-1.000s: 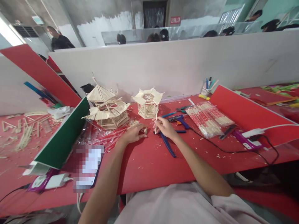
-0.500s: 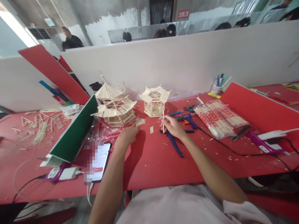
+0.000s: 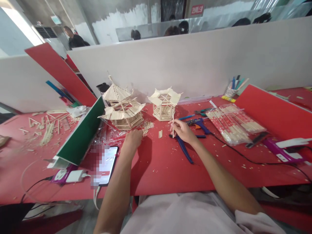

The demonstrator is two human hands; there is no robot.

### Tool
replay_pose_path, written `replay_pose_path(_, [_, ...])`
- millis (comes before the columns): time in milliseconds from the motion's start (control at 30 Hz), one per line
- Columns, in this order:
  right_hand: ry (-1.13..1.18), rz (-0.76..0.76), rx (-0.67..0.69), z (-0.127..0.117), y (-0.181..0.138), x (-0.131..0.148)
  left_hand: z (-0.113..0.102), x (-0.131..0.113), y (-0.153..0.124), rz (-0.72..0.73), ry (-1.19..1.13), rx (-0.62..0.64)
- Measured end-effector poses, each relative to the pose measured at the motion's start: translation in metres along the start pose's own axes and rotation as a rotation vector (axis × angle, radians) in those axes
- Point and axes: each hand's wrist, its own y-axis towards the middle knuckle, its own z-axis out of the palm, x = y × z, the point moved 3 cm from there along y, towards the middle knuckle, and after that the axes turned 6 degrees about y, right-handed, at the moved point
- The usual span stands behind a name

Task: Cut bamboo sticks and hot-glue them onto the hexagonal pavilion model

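Note:
My right hand (image 3: pixel 182 129) pinches a thin wooden stick (image 3: pixel 173 127), held nearly upright above the red table. Under that hand lie dark blue-handled pliers (image 3: pixel 184 149). My left hand (image 3: pixel 134 139) is closed, knuckles up, just left of a pile of short cut stick pieces (image 3: pixel 147 126); whatever its fingers hold is hidden. A few short sticks (image 3: pixel 160 134) lie side by side between my hands. Behind the right hand stands a six-sided stick pavilion (image 3: pixel 164 105) with an open-centred roof. A two-tiered stick pagoda (image 3: pixel 123 112) with a pointed roof stands behind the left hand.
A glue gun (image 3: pixel 198 123) and bagged wooden sticks (image 3: pixel 234 123) lie to the right. At left are a phone (image 3: pixel 107 167), a green board (image 3: pixel 79 136), a power strip (image 3: pixel 63 174) and scattered sticks (image 3: pixel 48 130). A pale partition (image 3: pixel 207 61) runs behind; people sit beyond it.
My left hand has drawn back slightly from the pile of cut pieces, its fingers more curled. The right hand keeps its stick nearly unchanged. The whole view has shifted a little.

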Motion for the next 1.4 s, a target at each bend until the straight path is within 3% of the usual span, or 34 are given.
replay_pose_path(267, [-0.011,0.0,0.008,0.001,-0.001,0.002,0.003,0.009,-0.005,-0.093,0.001,0.029])
replay_pose_path(467, [-0.009,-0.001,0.011,0.001,-0.001,0.005,0.01,0.018,0.0,-0.085,0.004,0.02])
replay_pose_path(667, [-0.023,0.0,0.006,0.001,-0.001,0.008,-0.02,0.026,-0.019,-0.134,-0.022,-0.018])
replay_pose_path(767, [-0.021,-0.01,0.002,0.0,-0.001,0.008,-0.04,0.032,-0.032,-0.194,-0.031,-0.126])
replay_pose_path(867, [-0.021,-0.018,0.003,0.0,-0.001,0.007,-0.05,0.037,-0.035,-0.208,-0.051,-0.311])
replay_pose_path(933, [-0.024,-0.022,0.003,0.0,-0.001,0.007,-0.047,0.041,-0.029,-0.21,-0.08,-0.364])
replay_pose_path(1167, [-0.028,-0.032,0.013,0.001,-0.001,0.009,-0.018,0.051,-0.002,-0.233,-0.136,-0.192])
replay_pose_path(1400, [-0.023,-0.032,0.011,0.001,-0.001,0.008,-0.014,0.055,0.002,-0.204,-0.155,-0.208])
